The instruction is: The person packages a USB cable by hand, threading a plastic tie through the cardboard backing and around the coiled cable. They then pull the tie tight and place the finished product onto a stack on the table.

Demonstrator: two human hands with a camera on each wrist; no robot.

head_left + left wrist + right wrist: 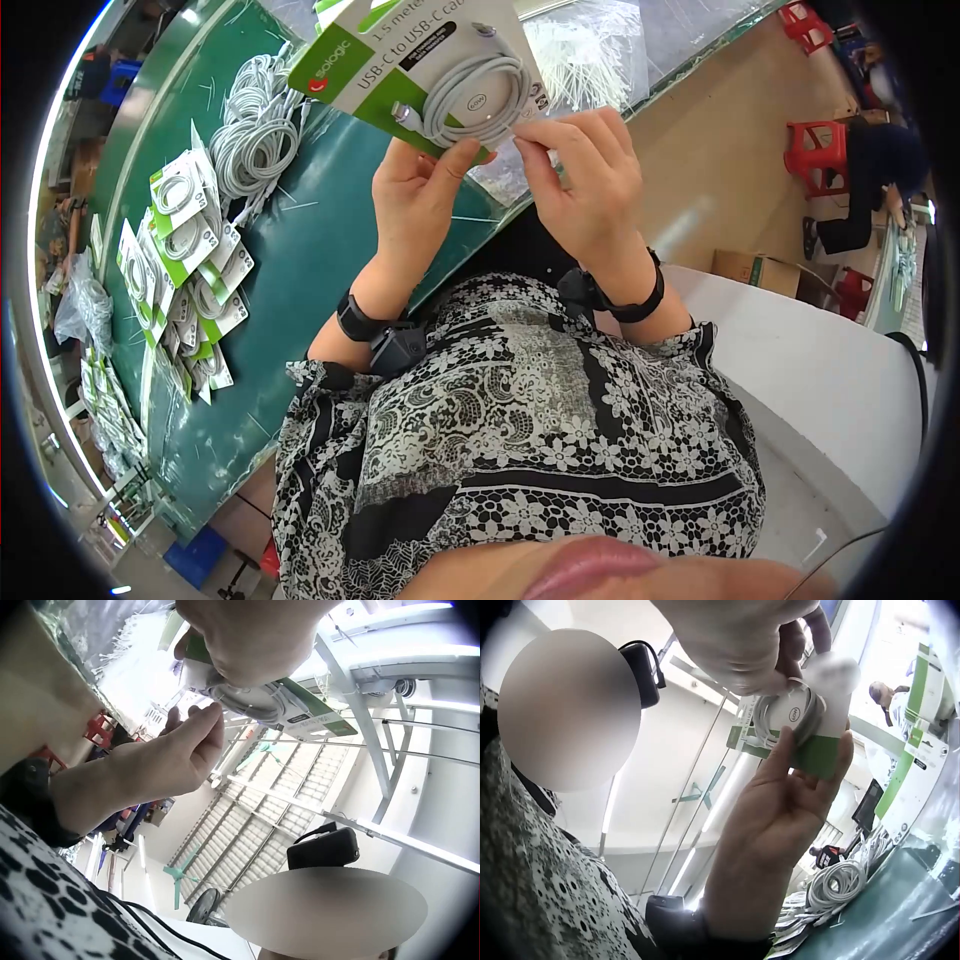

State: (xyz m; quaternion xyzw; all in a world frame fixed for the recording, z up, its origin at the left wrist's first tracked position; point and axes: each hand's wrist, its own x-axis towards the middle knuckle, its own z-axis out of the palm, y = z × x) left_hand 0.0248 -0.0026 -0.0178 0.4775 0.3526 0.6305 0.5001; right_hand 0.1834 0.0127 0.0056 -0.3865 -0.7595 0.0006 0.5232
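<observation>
A white and green retail card [345,75], printed "USB-C to USB-C", is held up in front of the person. My left hand [413,200] grips its lower edge, thumb on the front face. A white coiled USB-C cable [480,137] lies against the card. At the card's right edge, beside the coil, my right hand [592,180] pinches thumb and forefinger together on what looks like the end of a thin white tie; the fingertips mostly hide it. The right wrist view shows the left hand [780,780] supporting the card from below.
Many carded cables [185,250] lie piled at the left of the green table [330,210]. Bundled loose white cables [250,150] sit behind them. A heap of thin white strips [590,60] lies beyond the right hand. Red stools [818,155] stand on the floor at right.
</observation>
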